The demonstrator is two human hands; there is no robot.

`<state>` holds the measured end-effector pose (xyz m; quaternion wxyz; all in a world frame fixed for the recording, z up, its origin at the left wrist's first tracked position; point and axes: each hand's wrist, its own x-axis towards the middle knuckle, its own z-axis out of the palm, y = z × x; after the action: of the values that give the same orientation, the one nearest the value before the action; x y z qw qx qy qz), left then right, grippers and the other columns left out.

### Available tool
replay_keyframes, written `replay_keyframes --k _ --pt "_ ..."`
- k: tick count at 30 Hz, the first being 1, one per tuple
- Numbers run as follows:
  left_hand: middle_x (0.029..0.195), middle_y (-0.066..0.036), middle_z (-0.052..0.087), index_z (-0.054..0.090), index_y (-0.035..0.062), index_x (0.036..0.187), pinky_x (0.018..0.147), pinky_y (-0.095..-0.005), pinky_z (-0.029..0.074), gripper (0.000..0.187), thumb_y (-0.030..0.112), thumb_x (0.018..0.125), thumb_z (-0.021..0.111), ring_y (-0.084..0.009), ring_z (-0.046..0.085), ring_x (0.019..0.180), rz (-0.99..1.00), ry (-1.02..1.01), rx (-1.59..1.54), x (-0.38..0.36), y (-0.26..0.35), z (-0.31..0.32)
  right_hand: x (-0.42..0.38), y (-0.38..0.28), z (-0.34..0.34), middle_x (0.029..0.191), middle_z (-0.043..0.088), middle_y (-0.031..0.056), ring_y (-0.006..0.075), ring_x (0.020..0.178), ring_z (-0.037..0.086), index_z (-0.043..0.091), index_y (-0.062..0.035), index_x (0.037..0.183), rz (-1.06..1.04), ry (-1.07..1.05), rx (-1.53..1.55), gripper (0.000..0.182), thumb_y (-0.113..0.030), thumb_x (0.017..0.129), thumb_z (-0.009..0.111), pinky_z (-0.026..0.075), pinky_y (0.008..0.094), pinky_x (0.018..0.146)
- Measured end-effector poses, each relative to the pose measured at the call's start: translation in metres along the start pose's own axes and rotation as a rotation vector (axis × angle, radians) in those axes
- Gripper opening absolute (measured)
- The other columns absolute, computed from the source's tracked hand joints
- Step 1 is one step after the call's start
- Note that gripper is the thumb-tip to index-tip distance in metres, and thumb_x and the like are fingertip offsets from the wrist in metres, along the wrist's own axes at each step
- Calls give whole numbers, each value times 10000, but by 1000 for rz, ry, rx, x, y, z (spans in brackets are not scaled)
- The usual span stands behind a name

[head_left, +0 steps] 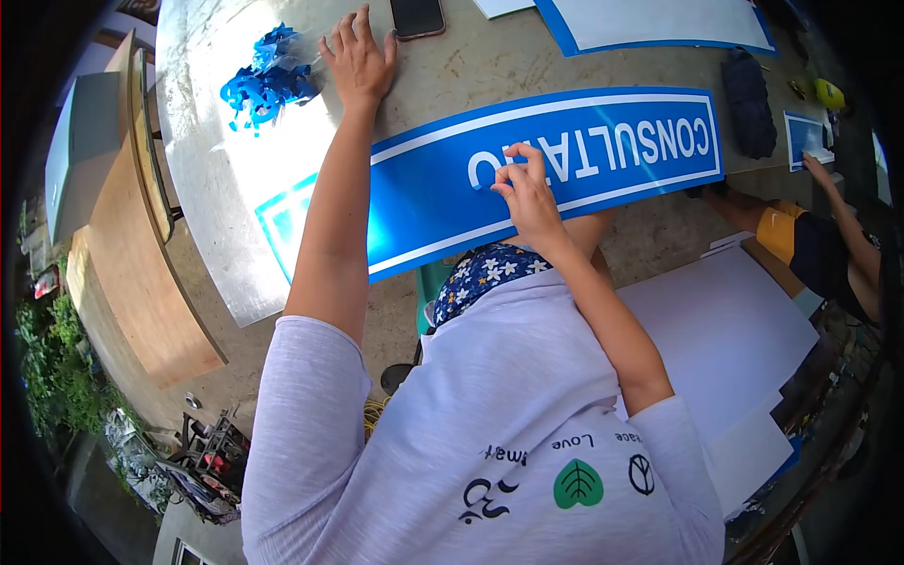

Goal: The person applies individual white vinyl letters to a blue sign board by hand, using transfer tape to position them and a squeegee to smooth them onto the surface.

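A long blue sign (pixel 424 202) with a white border and white letters lies across the table's near edge. Its lettering reads "CONSULTATIO", upside down from my side. Over the last letters, my right hand (pixel 529 198) is closed, with thumb and fingertips pinched together beside the white O (pixel 482 169). What sits in that pinch is too small to make out. My left hand (pixel 361 64) rests on the tabletop beyond the sign, fingers spread and holding nothing. Close to its left is a heap of crumpled blue film scraps (pixel 271 80).
A phone (pixel 417 17) lies right of my left hand. Blue-edged white panels (pixel 650 24) are at the far side, and a dark rolled bundle (pixel 749 104) at the right. Another person's hand (pixel 815 165) touches a small blue-white sheet. White boards (pixel 720 339) stand below right.
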<state>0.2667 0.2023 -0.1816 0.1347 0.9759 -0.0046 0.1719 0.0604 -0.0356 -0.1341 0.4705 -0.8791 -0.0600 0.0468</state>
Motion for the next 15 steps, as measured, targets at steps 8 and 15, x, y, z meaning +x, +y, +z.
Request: replay_keyframes --k 8,15 --pt "1054 -60 600 611 128 1098 1017 -439 284 242 169 860 622 -240 541 1031 99 117 -365 -65 42 -48 24 2 -10 1134 507 94 285 821 646 576 -1 828 -11 -20 -81 135 -82 842 684 523 380 700" --pt "1060 -88 582 638 95 1036 975 -408 334 276 203 799 727 -262 530 998 -19 -428 -788 -163 70 -76 34 4 -10 1000 573 122 244 816 630 644 -4 852 125 -14 -156 210 -150 769 771 509 314 724"
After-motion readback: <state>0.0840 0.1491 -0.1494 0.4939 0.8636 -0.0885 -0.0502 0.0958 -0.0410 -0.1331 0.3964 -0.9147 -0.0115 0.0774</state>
